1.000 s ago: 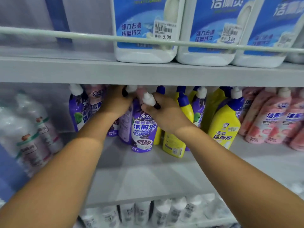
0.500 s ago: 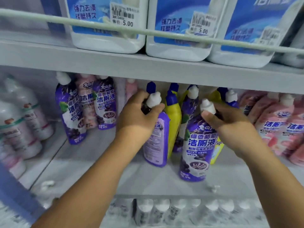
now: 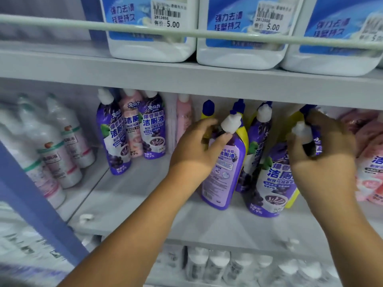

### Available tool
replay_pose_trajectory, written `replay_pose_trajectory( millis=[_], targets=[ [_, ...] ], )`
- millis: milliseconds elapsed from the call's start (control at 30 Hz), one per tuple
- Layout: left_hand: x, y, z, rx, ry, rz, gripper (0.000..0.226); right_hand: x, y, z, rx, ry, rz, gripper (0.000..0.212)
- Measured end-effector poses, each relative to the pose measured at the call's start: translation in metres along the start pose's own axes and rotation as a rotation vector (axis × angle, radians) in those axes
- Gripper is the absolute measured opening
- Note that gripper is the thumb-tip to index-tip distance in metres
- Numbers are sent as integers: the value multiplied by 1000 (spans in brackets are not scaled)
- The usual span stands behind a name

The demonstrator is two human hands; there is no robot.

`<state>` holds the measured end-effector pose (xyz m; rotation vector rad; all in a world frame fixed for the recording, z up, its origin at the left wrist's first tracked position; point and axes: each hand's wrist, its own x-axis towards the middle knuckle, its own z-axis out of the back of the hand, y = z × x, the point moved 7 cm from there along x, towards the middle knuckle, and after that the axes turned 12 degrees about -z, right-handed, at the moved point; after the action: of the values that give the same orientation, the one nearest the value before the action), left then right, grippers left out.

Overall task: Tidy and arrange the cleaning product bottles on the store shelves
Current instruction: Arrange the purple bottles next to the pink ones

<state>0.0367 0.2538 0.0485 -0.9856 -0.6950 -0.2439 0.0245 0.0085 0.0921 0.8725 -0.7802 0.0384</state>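
Note:
On the middle shelf point(image 3: 145, 216) my left hand point(image 3: 194, 154) grips the neck of a purple bottle point(image 3: 223, 175) that shows its back label and leans to the right. My right hand point(image 3: 323, 154) grips the neck of a second purple bottle point(image 3: 271, 183), label forward, just below its white cap. A third purple bottle point(image 3: 259, 141) stands between and behind them, among yellow bottles point(image 3: 241, 131) with blue caps. Further left, two purple bottles point(image 3: 152, 133) and a pink one point(image 3: 129, 125) stand at the back of the shelf.
Big white jugs with blue labels point(image 3: 149, 30) fill the upper shelf behind a rail point(image 3: 83, 25). Pink bottles point(image 3: 369, 162) crowd the right end, clear wrapped bottles point(image 3: 51, 154) the left bay. White-capped bottles point(image 3: 217, 264) line the lower shelf. A blue upright point(image 3: 37, 206) stands at left.
Both hands drew a purple bottle each from the back cluster toward the shelf front and to the right. The view shifted right and closer.

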Motion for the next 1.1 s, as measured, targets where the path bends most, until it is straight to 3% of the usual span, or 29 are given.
replay_pose_trajectory(
  millis=[100,233,367,433,533,600,700,800,1000,1100],
  targets=[
    [-3,29,37,-44,-119,33,27,-29,42,-5,116,-20,72,25],
    [1,76,101,66,-293,115,26,-67,108,-50,320,217,190,23],
    [4,93,147,132,-382,129,22,-71,114,-138,419,524,-153,35],
    [0,94,172,210,-459,97,22,-64,105,-176,348,581,-242,41],
    [-7,110,203,386,-547,145,44,-46,99,-213,193,571,-237,46],
    [-5,133,202,351,-451,244,66,-34,100,-231,141,570,-283,39],
    [0,159,195,278,-362,276,44,-19,101,-254,27,543,-348,43],
    [-5,164,205,254,-472,309,27,-12,104,-270,3,504,-354,58],
    [-4,161,209,317,-511,291,39,-2,105,-284,-94,432,-308,58],
    [-2,138,214,433,-601,86,56,-3,101,-288,-132,418,-268,60]
  ],
)
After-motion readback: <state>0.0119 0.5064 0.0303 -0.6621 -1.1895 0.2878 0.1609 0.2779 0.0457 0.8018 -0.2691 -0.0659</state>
